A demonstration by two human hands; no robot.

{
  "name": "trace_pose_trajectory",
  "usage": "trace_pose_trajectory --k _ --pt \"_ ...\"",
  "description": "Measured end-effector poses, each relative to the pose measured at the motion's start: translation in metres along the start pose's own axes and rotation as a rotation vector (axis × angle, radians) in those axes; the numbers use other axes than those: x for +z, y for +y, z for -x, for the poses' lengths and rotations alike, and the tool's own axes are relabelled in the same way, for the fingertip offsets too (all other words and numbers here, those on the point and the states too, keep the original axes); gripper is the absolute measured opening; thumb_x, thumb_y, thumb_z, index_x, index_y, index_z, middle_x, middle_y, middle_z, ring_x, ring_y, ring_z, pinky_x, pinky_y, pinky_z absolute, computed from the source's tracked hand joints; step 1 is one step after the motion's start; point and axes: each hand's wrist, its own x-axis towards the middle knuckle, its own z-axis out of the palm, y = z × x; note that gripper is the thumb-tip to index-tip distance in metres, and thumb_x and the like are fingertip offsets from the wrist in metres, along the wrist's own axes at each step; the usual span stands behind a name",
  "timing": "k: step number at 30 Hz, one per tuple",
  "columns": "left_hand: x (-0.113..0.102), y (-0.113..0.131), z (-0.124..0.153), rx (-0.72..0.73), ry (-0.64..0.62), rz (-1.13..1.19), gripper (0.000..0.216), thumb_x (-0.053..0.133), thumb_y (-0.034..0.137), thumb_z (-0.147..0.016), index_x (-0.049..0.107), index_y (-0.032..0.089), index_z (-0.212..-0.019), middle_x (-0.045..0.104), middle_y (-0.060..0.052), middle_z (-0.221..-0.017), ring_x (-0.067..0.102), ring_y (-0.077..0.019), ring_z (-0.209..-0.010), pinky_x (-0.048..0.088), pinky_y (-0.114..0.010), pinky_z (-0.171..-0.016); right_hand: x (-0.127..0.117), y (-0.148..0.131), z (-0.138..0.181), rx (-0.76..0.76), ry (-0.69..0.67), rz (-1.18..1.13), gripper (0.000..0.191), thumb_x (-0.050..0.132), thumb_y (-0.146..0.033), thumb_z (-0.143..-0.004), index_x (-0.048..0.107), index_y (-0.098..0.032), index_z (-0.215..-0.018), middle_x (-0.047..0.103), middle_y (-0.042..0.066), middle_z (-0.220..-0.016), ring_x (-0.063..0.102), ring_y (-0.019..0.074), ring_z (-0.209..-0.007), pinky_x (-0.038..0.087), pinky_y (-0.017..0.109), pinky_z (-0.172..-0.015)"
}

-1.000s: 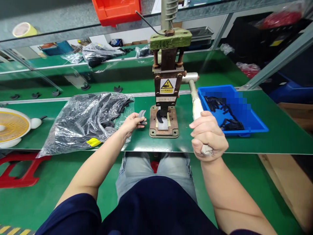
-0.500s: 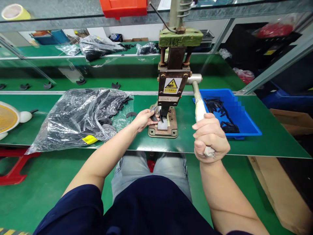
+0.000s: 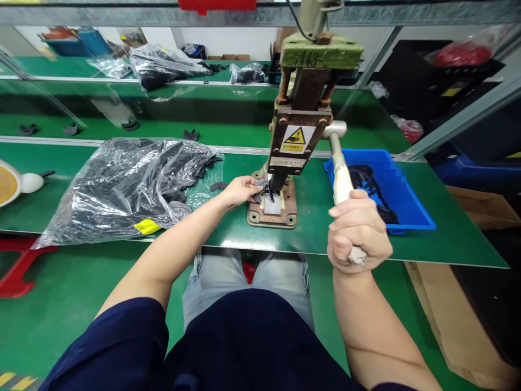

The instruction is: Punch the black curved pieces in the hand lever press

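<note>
My left hand (image 3: pixel 243 191) pinches a curved black part (image 3: pixel 257 197) at the left side of the press base (image 3: pixel 290 203). A black strip (image 3: pixel 271 194) shows under the tool of the hand press (image 3: pixel 287 127), over a pale metal plate (image 3: pixel 272 206). Part of the curved piece is hidden by my fingers. My right hand (image 3: pixel 360 233) is wrapped round the tape-covered lever handle (image 3: pixel 341 176) of the press, which slants down toward me.
Left of the press lies a clear plastic bag (image 3: pixel 118 190) full of curved black parts. A blue bin (image 3: pixel 411 209) with black strips stands right of it. Several black pieces (image 3: pixel 191 135) line the back ledge. A fan-like yellow and white object (image 3: pixel 12 184) sits far left.
The view has shifted, so the press appears slightly further right and higher. My left hand still holds the curved part at the base, and my right hand stays on the lever.
</note>
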Motion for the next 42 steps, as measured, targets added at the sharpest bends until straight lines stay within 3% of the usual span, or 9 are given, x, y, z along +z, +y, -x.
trace_pose_trajectory --k 15,21,29,33,36,39,40,42 --pt "-0.007 -0.005 -0.011 0.092 -0.029 -0.224 0.035 0.097 0.03 -0.077 0.064 0.018 -0.081 0.066 0.0 -0.067 0.066 -0.0133 -0.054 0.062 -0.029 -0.059 0.003 0.001 0.002 0.017 0.053 0.02 0.036 0.068 -0.043 -0.092 0.056 -0.028 -0.062 0.057 -0.003 -0.062 0.068 0.0196 -0.072 0.057 0.056 -0.104" --pt "-0.007 0.005 -0.016 -0.027 -0.084 -0.278 0.038 0.097 0.033 -0.077 0.062 0.019 -0.083 0.063 0.001 -0.063 0.065 -0.0133 -0.047 0.06 -0.028 -0.055 0.005 0.0 0.001 0.004 0.056 -0.002 0.037 0.069 -0.039 -0.094 0.057 -0.024 -0.062 0.058 -0.003 -0.064 0.068 0.0168 -0.075 0.054 0.053 -0.104" --pt "-0.001 0.028 -0.015 -0.301 -0.166 -0.33 0.035 0.09 0.033 -0.086 0.06 0.017 -0.09 0.071 -0.003 -0.069 0.073 -0.0141 -0.055 0.062 -0.022 -0.058 0.004 -0.001 0.004 0.018 0.063 0.022 0.043 0.066 -0.04 -0.098 0.056 -0.023 -0.06 0.058 -0.004 -0.066 0.07 0.0139 -0.078 0.055 0.052 -0.106" --pt "0.001 0.026 -0.011 -0.298 -0.141 -0.3 0.034 0.086 0.033 -0.09 0.056 0.018 -0.093 0.072 -0.002 -0.067 0.074 -0.014 -0.055 0.062 -0.021 -0.059 0.009 0.0 0.002 -0.009 0.079 0.034 0.045 0.067 -0.042 -0.098 0.054 -0.023 -0.059 0.058 -0.005 -0.064 0.07 0.013 -0.075 0.057 0.052 -0.104" --pt "0.003 0.021 -0.006 -0.263 -0.106 -0.277 0.034 0.084 0.033 -0.092 0.052 0.02 -0.091 0.069 0.0 -0.063 0.074 -0.0154 -0.056 0.063 -0.022 -0.059 0.016 0.003 -0.021 -0.088 0.199 -0.03 0.046 0.069 -0.042 -0.098 0.052 -0.023 -0.06 0.054 -0.006 -0.061 0.067 0.0113 -0.067 0.06 0.048 -0.096" --pt "0.006 0.019 -0.003 -0.234 -0.084 -0.268 0.029 0.079 0.031 -0.096 0.053 0.02 -0.092 0.068 0.0 -0.062 0.073 -0.0144 -0.055 0.062 -0.021 -0.058 0.018 0.008 -0.071 -0.164 0.257 -0.169 0.021 0.075 -0.042 -0.094 0.068 -0.024 -0.085 0.06 -0.005 -0.07 0.069 0.0124 -0.069 0.063 0.042 -0.082" --pt "0.007 0.019 -0.002 -0.227 -0.076 -0.272 0.026 0.078 0.03 -0.097 0.054 0.02 -0.093 0.068 0.0 -0.062 0.073 -0.0142 -0.055 0.062 -0.021 -0.058 0.018 0.009 -0.091 -0.155 0.246 -0.204 0.019 0.077 -0.04 -0.093 0.071 -0.024 -0.1 0.065 -0.003 -0.08 0.071 0.0132 -0.075 0.063 0.041 -0.082" --pt "0.008 0.018 -0.002 -0.222 -0.063 -0.285 0.022 0.075 0.028 -0.098 0.056 0.019 -0.095 0.069 -0.001 -0.063 0.073 -0.0145 -0.054 0.062 -0.021 -0.058 0.016 0.01 -0.126 -0.081 0.204 -0.239 0.034 0.075 -0.036 -0.093 0.068 -0.024 -0.125 0.071 0.002 -0.114 0.075 0.0139 -0.094 0.063 0.041 -0.091"
